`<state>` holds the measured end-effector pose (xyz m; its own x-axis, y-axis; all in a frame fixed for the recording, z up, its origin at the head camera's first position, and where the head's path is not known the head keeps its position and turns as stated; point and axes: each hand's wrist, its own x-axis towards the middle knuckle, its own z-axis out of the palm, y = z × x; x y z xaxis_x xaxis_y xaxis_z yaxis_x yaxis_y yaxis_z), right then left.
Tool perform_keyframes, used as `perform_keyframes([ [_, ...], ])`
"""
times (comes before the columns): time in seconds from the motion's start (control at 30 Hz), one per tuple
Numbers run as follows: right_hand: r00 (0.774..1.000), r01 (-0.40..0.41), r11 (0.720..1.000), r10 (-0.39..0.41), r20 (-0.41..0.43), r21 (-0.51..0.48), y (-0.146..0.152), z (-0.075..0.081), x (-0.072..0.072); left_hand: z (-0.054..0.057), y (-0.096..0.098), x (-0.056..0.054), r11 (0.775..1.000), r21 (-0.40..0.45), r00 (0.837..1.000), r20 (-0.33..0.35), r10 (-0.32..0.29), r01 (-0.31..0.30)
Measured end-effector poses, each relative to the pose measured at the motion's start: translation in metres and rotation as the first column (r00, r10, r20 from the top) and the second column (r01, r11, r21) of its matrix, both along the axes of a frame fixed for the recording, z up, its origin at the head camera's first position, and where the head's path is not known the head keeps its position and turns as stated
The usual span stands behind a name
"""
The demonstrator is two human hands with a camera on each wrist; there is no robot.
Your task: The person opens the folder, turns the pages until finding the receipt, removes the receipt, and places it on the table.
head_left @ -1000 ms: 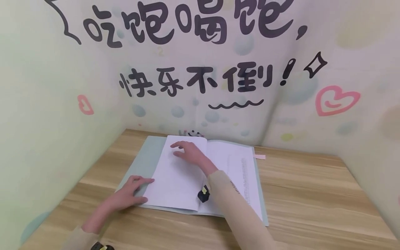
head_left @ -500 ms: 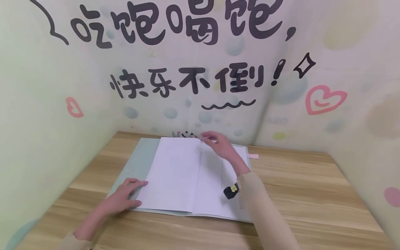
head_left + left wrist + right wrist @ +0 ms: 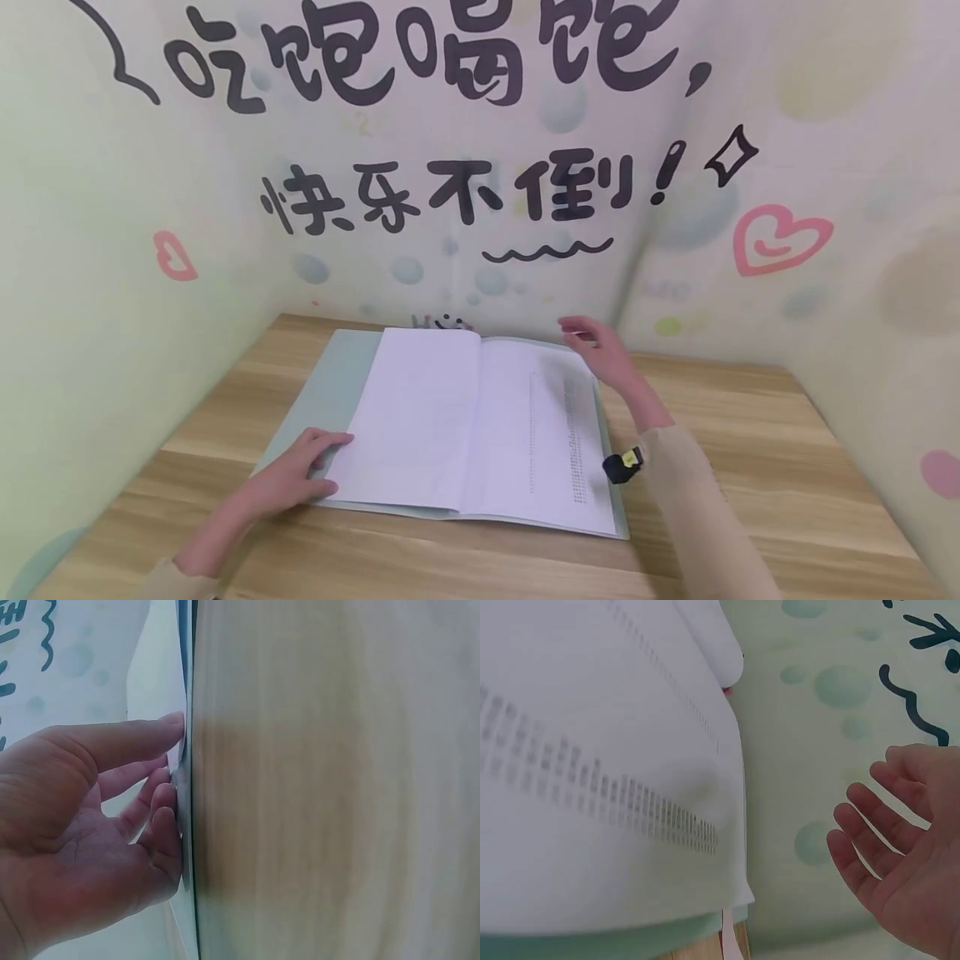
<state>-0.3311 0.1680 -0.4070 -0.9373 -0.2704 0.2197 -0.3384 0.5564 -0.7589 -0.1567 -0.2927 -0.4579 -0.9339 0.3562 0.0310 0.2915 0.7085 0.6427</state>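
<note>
An open book [image 3: 543, 442] with a pale blue-green cover [image 3: 330, 383] lies on the table. Its left page [image 3: 420, 417] is largely blank, while the right page shows columns of small print. My left hand [image 3: 292, 471] rests at the near left, thumb and fingertips on the left page's edge and the cover; the left wrist view shows its fingers [image 3: 161, 814] loosely bent there. Above the book's far right corner is my right hand [image 3: 603, 354]. Its fingers are spread and relaxed, apart from the page in the right wrist view, and hold nothing.
A pink ribbon [image 3: 731, 937] sticks out from the book's edge. The wood-grain table [image 3: 735, 467] meets a printed wall covering [image 3: 465, 275] close behind the book. Pale walls stand at both sides. Dark wrist devices [image 3: 622, 465] show at the right sleeve.
My right hand has swept rightward from over the left page, across the fold, to the far right corner. My left hand stays at the left page's edge. The view has shifted slightly.
</note>
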Motion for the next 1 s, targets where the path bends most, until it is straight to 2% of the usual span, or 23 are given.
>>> perform_keyframes([
  [0.23, 0.999, 0.036, 0.999, -0.036, 0.026, -0.011, 0.035, -0.014, 0.000, 0.002, 0.001, 0.003, 1.000, 0.025, 0.999, 0.046, 0.006, -0.007],
  [0.43, 0.998, 0.051, 0.999, -0.051, 0.027, 0.012, 0.056, -0.026, 0.002, 0.002, 0.000, 0.003, 0.999, 0.035, 0.999, 0.049, 0.002, -0.004],
  [0.8, 0.999, 0.042, 0.997, -0.044, 0.025, 0.070, 0.063, -0.039, 0.006, 0.005, 0.000, 0.002, 0.999, 0.048, 0.999, 0.049, 0.005, -0.007],
  [1.0, 0.997, -0.015, 0.989, 0.004, 0.072, 0.145, 0.065, -0.050, 0.005, 0.005, 0.001, 0.003, 0.999, 0.051, 0.999, 0.049, 0.001, -0.003],
])
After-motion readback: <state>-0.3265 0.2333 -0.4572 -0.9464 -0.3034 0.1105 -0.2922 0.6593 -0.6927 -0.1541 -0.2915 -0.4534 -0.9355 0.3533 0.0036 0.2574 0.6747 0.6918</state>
